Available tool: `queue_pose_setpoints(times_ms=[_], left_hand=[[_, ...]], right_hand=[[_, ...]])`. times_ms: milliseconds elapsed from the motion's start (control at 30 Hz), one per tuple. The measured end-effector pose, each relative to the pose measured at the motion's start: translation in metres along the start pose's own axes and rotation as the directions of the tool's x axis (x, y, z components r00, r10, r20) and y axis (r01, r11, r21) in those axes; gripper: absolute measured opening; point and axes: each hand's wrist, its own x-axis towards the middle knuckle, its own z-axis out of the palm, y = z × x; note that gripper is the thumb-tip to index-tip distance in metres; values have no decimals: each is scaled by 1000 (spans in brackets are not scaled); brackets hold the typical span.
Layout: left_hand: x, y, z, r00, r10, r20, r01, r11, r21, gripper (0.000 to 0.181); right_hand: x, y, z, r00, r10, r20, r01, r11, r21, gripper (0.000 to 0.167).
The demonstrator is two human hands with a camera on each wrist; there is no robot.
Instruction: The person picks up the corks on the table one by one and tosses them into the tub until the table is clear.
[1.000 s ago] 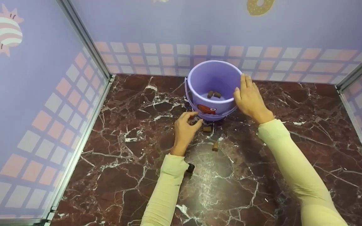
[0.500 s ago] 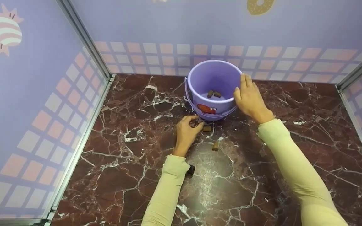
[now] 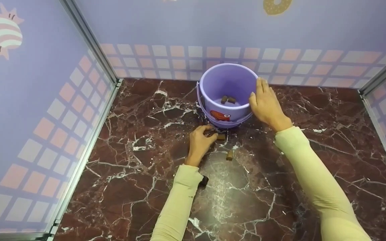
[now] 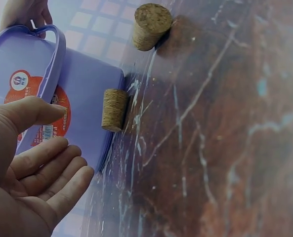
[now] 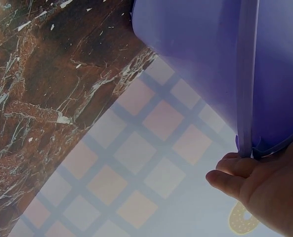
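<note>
A purple bucket (image 3: 224, 113) with a red label stands upright near the back wall. My right hand (image 3: 266, 103) holds its rim on the right side, near the handle joint in the right wrist view. Two corks (image 3: 232, 100) lie at the bottom inside the bucket. On the floor before the bucket lies a cork (image 3: 221, 137), close to my left thumb; a second cork (image 3: 229, 155) lies nearer to me. My left hand (image 3: 200, 142) is low at the bucket's front left, thumb and fingers apart and loosely bent. In the left wrist view nothing is between the left fingers (image 4: 47, 168).
A dark red marbled floor (image 3: 139, 187) with white veins spreads around. A lilac wall (image 3: 166, 26) with pink and white squares rises behind the bucket, and side walls (image 3: 28, 100) stand left and right. The bucket's handle (image 4: 52, 74) hangs down in front of it.
My left hand has moved slightly down and right, from the bucket's lower front toward the nearer-to-bucket cork. The right hand and the bucket stay in place.
</note>
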Motion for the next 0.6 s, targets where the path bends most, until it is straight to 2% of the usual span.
queue_pose_setpoints(times_ms=[133, 367, 600], left_hand=[[0, 1, 0, 999, -35, 28, 35, 999, 0, 31], [1, 1, 2, 994, -84, 63, 80, 995, 54, 31], [1, 1, 6, 994, -83, 73, 76, 993, 93, 33]], right_hand=[[0, 0, -1, 1000, -7, -3, 7, 1000, -1, 69], [0, 0, 0, 1000, -11, -1, 11, 1000, -7, 68], [-1, 0, 0, 1000, -4, 4, 4, 1000, -3, 69]])
